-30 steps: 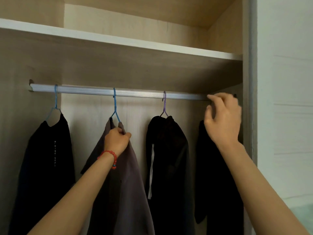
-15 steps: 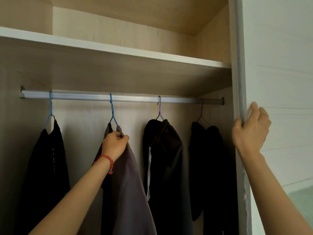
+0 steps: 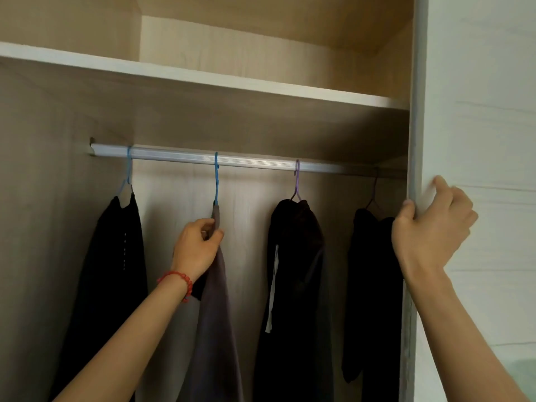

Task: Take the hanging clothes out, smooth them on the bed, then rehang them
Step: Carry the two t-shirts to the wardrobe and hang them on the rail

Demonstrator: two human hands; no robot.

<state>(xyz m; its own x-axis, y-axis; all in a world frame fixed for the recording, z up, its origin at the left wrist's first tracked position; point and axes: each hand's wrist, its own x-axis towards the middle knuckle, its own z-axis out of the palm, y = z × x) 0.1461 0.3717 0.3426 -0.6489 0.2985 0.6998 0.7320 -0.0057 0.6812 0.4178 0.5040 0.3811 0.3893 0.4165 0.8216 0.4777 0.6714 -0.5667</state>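
Observation:
Several garments hang on a silver rail (image 3: 261,162) inside an open wardrobe. My left hand (image 3: 197,248), with a red bead bracelet at the wrist, grips the top of a grey-brown garment (image 3: 216,329) just below its blue hanger (image 3: 216,178). A black garment (image 3: 116,271) hangs to the left on another blue hanger. A black garment with a white strip (image 3: 295,271) hangs on a purple hanger (image 3: 296,181). A fourth dark garment (image 3: 371,285) hangs at the far right. My right hand (image 3: 432,227) grips the edge of the white wardrobe door (image 3: 478,111).
A white-edged shelf (image 3: 203,79) runs above the rail, with a wooden compartment over it. The wardrobe's back and left walls are pale wood. The white door fills the right side of the view.
My right hand left the rail's right end and took hold of the door edge. The door has slid a little right. My left hand kept its hold on the grey-brown garment, which turned edge-on.

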